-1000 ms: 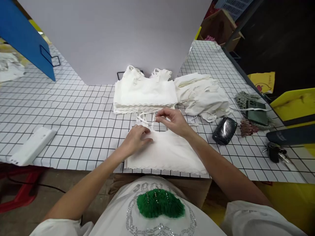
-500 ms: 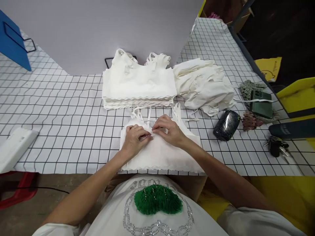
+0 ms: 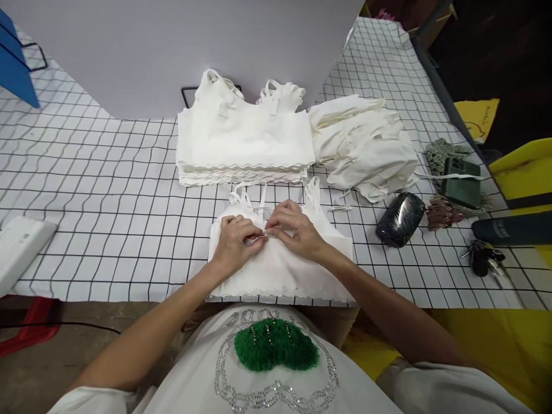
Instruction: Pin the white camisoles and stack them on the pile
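Left hand (image 3: 236, 244), right hand (image 3: 297, 233) on white top (image 3: 297, 273); illegible lettering (image 3: 244, 317) on shirt (image 3: 190, 382)

On table (image 3: 129, 247): garment (image 3: 297, 270) at near edge; garment stack (image 3: 245, 138) behind it; fabric heap (image 3: 364, 146) right of stack; phone (image 3: 462, 190) farther right.

Apparent garment workshop, stacked white tops (image 3: 245, 135), heaped fabric (image 3: 366, 146), grid-patterned table (image 3: 125, 213)

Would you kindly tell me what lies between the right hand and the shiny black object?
In the head view, the right part of the white garment comes first, then bare checkered tablecloth.
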